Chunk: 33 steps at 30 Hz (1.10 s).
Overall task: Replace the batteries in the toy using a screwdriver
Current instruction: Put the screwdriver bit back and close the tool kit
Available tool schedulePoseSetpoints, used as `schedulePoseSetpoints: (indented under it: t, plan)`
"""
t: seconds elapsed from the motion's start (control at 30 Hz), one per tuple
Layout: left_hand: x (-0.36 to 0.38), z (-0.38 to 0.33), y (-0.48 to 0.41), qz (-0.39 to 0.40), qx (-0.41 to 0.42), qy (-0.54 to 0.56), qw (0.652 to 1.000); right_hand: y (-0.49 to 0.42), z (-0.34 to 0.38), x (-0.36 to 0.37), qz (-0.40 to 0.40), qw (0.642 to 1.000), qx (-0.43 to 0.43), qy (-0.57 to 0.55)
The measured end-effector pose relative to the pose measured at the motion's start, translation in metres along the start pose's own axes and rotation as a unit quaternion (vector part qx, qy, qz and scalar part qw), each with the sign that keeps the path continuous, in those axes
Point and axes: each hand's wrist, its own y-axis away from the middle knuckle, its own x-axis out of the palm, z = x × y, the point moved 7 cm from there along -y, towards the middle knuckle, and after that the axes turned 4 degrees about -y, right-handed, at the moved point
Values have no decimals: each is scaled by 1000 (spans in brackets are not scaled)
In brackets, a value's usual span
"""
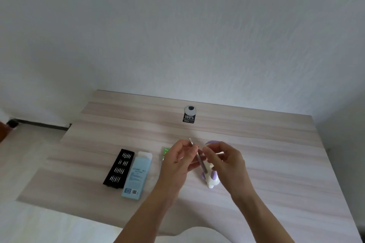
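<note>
Two cases lie at the left of the surface [256, 144]: a black bit tray [118, 169] and a blue box [137, 175] beside it. A green pack [165, 153] peeks from behind my left hand [177, 162], which pinches the screwdriver [198, 156]. My right hand [227, 162] curls at its shaft, grip unclear, above the white-and-purple toy [212, 180].

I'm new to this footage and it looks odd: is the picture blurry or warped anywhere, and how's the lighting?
In the head view the light is soft and even, without glare; its wide lens splays the table edges outward; the left hand, right hand and screwdriver look slightly smeared; the blue box print is unreadable.
</note>
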Motion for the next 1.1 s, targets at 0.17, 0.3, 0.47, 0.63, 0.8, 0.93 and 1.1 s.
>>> schedulePoseSetpoints:
  t: [0.17, 0.3, 0.47, 0.63, 0.8, 0.93, 1.1]
  plan:
    - [-10, -11, 3, 1, 22, -67, 998, -2, 24, 14, 26, 999, -35, -24]
    - [-16, -11, 4, -9, 45, -124, 991, -3, 23, 20, 35, 998, -23, -41]
    - [-16, -8, 7, -18, 53, -136, 989, -2, 15, 17, 34, 997, -1, -65]
    - [-21, -2, 16, -48, 56, -205, 976, -4, 2, 22, 55, 995, 16, -75]
    - [-49, 7, 31, -118, 32, -224, 967, -12, -5, 32, 48, 989, 27, -137]
    - [-91, 10, 44, -155, 28, -212, 964, -20, -4, 60, 66, 980, 37, -185]
    - [-149, 18, 44, -193, 13, -172, 966, -20, -8, 104, 88, 975, 57, -196]
